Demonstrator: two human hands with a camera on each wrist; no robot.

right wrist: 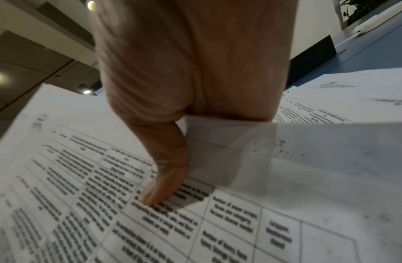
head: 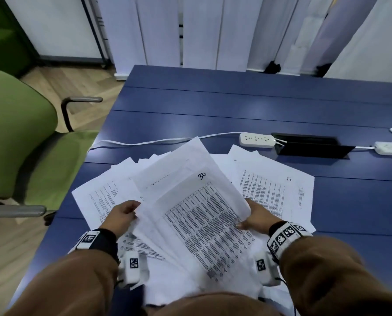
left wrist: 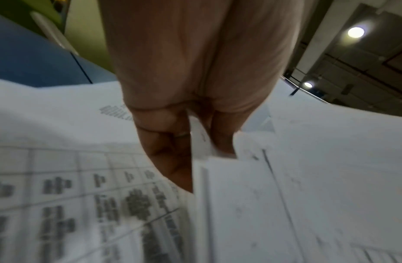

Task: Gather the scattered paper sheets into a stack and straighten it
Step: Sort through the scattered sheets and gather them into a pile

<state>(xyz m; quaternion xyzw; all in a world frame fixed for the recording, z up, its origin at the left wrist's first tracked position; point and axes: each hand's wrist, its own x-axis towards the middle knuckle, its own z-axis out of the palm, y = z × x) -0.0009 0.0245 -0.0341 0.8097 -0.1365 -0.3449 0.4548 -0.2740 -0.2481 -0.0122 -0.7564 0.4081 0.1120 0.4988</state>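
A loose bundle of printed paper sheets [head: 197, 210] is lifted off the blue table [head: 236, 106], its top sheet marked "30". My left hand [head: 124, 215] grips the bundle's left edge, thumb on top and fingers under; in the left wrist view the paper edge [left wrist: 202, 146] sits between thumb and fingers. My right hand [head: 256, 217] holds the right edge, with its thumb [right wrist: 164, 178] pressed on the printed table of the top sheet [right wrist: 105, 195]. More sheets lie fanned out flat beneath: one marked "17" [head: 281, 185] at the right, others [head: 99, 192] at the left.
A white power strip [head: 256, 139] with its cord lies just beyond the papers, beside a black cable hatch [head: 311, 145] and a second strip [head: 391, 148]. A green armchair [head: 19, 142] stands left of the table. White blinds [head: 201, 30] hang behind.
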